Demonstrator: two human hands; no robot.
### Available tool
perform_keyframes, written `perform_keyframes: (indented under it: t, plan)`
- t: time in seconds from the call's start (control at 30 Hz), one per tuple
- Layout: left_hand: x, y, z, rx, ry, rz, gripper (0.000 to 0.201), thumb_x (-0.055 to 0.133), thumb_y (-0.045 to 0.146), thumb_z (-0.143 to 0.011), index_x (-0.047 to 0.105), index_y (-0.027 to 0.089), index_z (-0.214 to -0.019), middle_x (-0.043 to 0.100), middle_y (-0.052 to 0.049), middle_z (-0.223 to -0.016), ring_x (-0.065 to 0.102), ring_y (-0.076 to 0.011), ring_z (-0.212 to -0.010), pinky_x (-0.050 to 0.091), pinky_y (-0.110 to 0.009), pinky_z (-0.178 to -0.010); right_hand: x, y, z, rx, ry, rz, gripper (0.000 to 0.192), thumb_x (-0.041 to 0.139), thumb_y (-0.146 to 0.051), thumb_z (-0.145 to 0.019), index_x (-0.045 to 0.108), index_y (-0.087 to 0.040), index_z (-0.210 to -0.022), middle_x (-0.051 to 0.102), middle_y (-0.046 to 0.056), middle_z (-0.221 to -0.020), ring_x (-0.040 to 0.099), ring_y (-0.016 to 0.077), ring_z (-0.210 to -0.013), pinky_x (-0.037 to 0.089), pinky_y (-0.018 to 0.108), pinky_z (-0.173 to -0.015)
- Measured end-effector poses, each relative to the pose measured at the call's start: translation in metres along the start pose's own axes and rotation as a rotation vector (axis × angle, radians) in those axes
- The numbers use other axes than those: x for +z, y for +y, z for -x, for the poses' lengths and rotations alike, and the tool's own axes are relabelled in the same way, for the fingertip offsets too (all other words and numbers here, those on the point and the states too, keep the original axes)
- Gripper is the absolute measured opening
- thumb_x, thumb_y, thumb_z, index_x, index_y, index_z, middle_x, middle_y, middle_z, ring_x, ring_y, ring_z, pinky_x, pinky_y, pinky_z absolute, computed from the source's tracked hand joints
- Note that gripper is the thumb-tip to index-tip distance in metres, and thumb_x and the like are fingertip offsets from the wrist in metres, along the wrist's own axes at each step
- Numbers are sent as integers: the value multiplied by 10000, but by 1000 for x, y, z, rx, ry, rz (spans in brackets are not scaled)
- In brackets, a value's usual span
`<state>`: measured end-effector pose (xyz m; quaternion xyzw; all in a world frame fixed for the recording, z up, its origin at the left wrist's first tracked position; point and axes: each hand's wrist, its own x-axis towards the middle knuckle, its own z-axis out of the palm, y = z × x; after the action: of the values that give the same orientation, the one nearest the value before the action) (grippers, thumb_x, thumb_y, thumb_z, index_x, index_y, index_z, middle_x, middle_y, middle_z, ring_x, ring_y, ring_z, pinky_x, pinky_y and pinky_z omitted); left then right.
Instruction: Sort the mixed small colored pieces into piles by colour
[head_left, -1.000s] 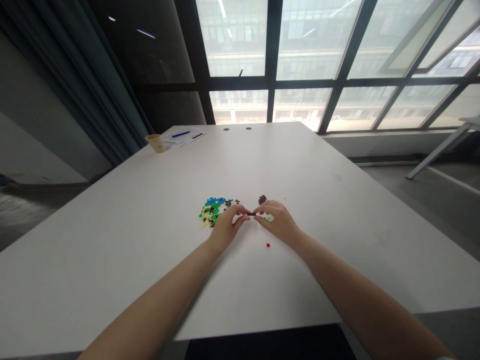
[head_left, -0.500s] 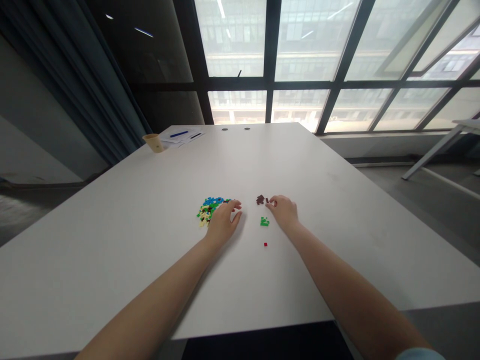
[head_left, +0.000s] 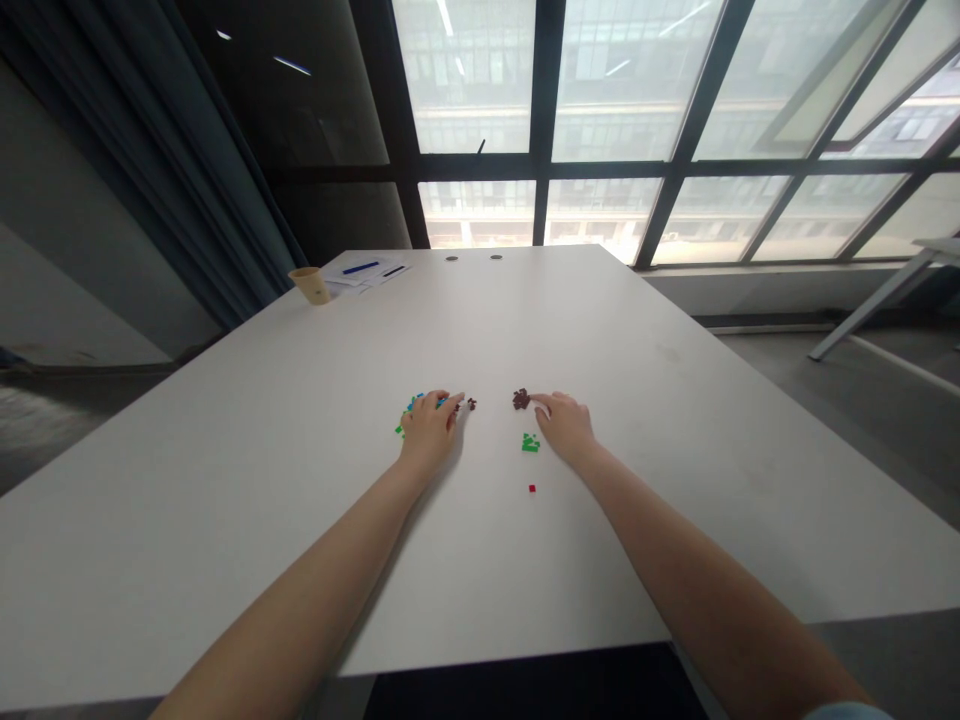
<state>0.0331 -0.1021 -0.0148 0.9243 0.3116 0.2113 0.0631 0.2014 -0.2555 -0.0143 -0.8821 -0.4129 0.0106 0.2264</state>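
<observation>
Pointing a finger at the brown pile (head_left: 521, 399), the right hand (head_left: 566, 422) has its thumb and finger apart. The left hand (head_left: 429, 425) covers much of the blue and green pile (head_left: 411, 405); I can't tell if it holds any. Green pieces (head_left: 530, 443), then a red piece (head_left: 532, 489), lie closer to the table's (head_left: 480, 580) near edge.

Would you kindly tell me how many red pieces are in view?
1: the red piece lies on the table, nearer the person than the green pieces. Others may be hidden under the left hand.
</observation>
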Motion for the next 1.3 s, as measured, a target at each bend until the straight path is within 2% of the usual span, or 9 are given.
perform_keyframes:
  t: [0.13,0.3,0.53,0.8,0.93,1.07,1.17,1.3]
  plan:
    - [2,3,1,98,-68,1,328,426,269,-840,568,353,-1123,457,-76,-1290,381,-300,-1167,329,-511,-872,-9,4,1,40,42,-65,298,459,-290,-813,617,-272,-1064,603,45,-871,529,167,-774,339,304,-719]
    - [-6,7,1,118,-42,24,205,485,283,-812,656,301,-923,570,-68,-1131,429,-271,-1078,326,-464,-848,-18,6,4,32,55,-108,271,473,-279,-797,643,-249,-1006,589,27,-795,507,142,-708,337,278,-699]
    - [-9,11,1,77,-35,-7,154,537,339,-778,651,240,-809,621,-72,-944,464,-276,-975,320,-436,-785,-23,-1,8,-6,67,-149,250,474,-276,-793,650,-238,-966,577,13,-753,497,133,-682,346,268,-696]
    - [-5,12,1,153,-46,11,192,454,249,-825,643,223,-800,645,-73,-913,498,-253,-943,331,-405,-757,-21,-2,7,-40,98,-201,232,479,-252,-774,661,-233,-916,571,2,-715,499,129,-664,361,258,-705]
    - [-4,11,2,143,-40,-44,196,448,240,-823,643,219,-828,640,-80,-934,500,-264,-942,338,-401,-739,-20,-2,7,-47,98,-207,232,478,-252,-770,662,-232,-910,563,0,-700,500,131,-663,364,259,-706]
    - [-5,10,1,122,-52,-80,165,480,230,-800,641,203,-776,637,-82,-917,503,-277,-941,348,-402,-739,-20,-1,7,-59,98,-206,226,473,-253,-773,662,-229,-894,548,-1,-682,501,132,-667,366,257,-705]
    - [-6,10,0,131,-50,-23,169,467,215,-806,631,196,-769,647,-76,-864,526,-264,-901,372,-400,-745,-20,-2,7,-68,97,-211,227,468,-257,-774,663,-228,-887,541,-1,-675,499,133,-663,364,256,-699]
    - [-8,15,0,171,-9,240,203,415,219,-840,615,186,-823,651,-67,-823,566,-208,-823,430,-356,-758,-22,-3,8,-86,99,-231,227,468,-256,-772,663,-221,-883,537,0,-666,498,136,-669,364,254,-698]
